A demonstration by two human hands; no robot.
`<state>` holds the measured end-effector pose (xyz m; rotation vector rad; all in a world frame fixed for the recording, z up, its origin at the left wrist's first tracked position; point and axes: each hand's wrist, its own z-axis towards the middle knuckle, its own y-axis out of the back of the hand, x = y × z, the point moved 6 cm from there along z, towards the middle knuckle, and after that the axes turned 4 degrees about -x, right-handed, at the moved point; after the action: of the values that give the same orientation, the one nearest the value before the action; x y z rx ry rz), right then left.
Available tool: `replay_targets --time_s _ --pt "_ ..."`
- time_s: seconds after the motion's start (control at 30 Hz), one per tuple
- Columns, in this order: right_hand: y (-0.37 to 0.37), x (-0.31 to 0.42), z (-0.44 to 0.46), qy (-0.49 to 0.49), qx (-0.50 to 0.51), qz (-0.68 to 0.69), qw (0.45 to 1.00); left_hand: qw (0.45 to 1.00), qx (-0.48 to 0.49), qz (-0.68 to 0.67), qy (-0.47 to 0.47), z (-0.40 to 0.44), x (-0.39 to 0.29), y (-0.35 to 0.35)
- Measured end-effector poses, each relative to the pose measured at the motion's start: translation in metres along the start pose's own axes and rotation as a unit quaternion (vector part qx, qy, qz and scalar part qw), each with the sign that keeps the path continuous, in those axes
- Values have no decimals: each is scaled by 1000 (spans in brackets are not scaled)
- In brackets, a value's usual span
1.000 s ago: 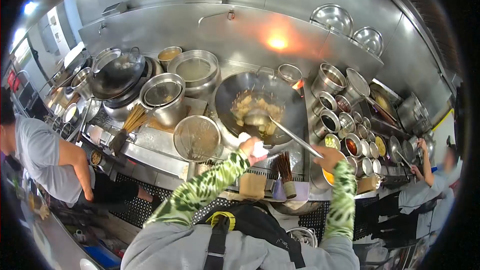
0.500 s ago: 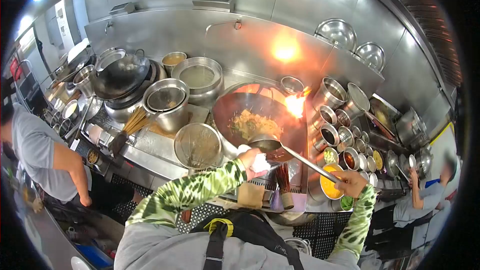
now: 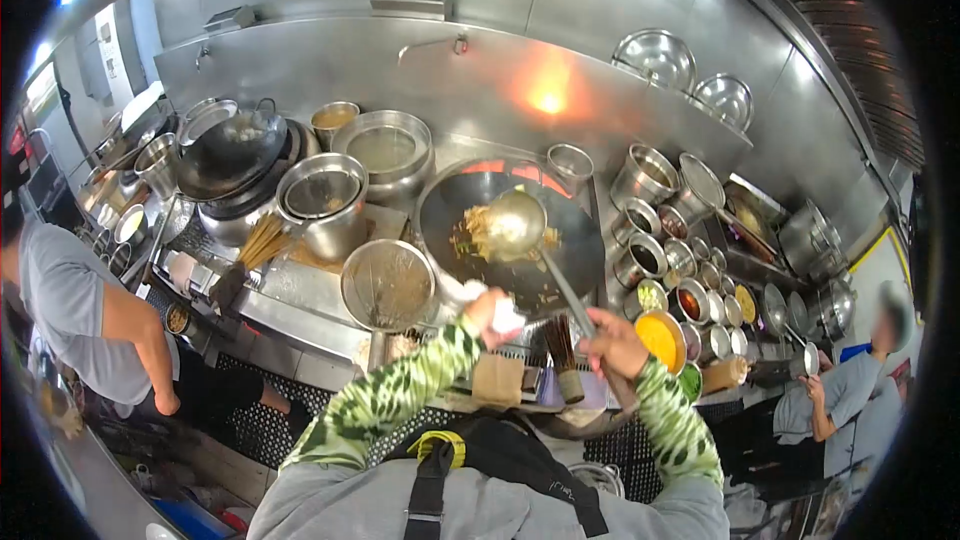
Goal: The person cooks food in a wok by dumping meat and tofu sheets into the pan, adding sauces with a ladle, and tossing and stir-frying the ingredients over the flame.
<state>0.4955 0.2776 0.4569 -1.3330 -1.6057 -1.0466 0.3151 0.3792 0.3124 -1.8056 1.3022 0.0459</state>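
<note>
My left hand (image 3: 484, 312) is closed around a white cloth (image 3: 508, 318) at the near edge of a large dark wok (image 3: 585, 240). My right hand (image 3: 615, 342) grips the long handle of a metal ladle (image 3: 516, 224). The ladle's bowl is over the middle of the wok, against pale fried food (image 3: 474, 230) with some green bits. Part of the food is hidden beneath the bowl. Below the wok, between my hands, stands a bamboo wok brush (image 3: 566, 370). A round mesh strainer (image 3: 388, 285) lies left of my left hand.
Several containers of sauces and ingredients stand on the right, including a bowl of yellow-orange liquid (image 3: 661, 338). A second wok (image 3: 232, 155) and a metal pot (image 3: 335, 225) are on the left. One person (image 3: 75, 290) stands at left, another (image 3: 845, 390) at right.
The ladle has moved up and farther into the wok, onto the food. My right hand has shifted left and slightly up. The flare of flame at the wok's right rim is gone.
</note>
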Motion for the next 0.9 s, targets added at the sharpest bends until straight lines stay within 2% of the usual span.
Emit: replay_targets --time_s 0.07,0.13,0.2,0.27,0.33,0.37,0.47,0.5,0.53,0.6,0.67,0.7,0.73,0.8,0.87,0.9 --pt "17 20 -7 -60 -66 19 996 999 -12 16 -26 -8 -21 -2" --pt "45 36 -8 -64 -63 17 996 993 -75 61 -68 -19 -26 5" --pt "80 38 -1 -86 -64 -49 993 977 -94 142 -128 -7 -17 19" --pt "97 42 6 -74 -120 -76 987 900 -105 279 -319 0 -5 34" --pt "101 39 31 -100 -85 -117 984 756 -150 435 -465 -26 3 31" --pt "101 35 36 -115 -68 -138 981 754 -167 395 -496 -35 19 38" --pt "41 54 22 -90 -46 -44 994 790 -211 412 -403 -49 31 37" --pt "26 52 19 -103 -26 13 994 763 -186 380 -489 -59 18 27" --pt "14 44 12 -119 -7 72 990 729 -111 388 -554 -67 6 17" --pt "3 20 0 -152 20 192 969 861 -109 332 -370 -5 13 53" --pt "-2 -7 -6 -176 41 309 934 941 -78 261 -203 14 9 67" --pt "-6 -14 -18 -151 61 334 928 973 -48 158 -164 3 7 60" --pt "-13 -24 -28 -100 60 364 924 984 -50 106 -136 -25 0 48" --pt "-22 -58 -39 -36 49 451 891 996 1 -1 -92 -28 3 48" --pt "-33 -109 -41 -37 50 494 867 996 59 -18 -67 -9 19 49" --pt "-34 -161 -27 -94 52 445 889 994 82 -31 -64 7 28 57"
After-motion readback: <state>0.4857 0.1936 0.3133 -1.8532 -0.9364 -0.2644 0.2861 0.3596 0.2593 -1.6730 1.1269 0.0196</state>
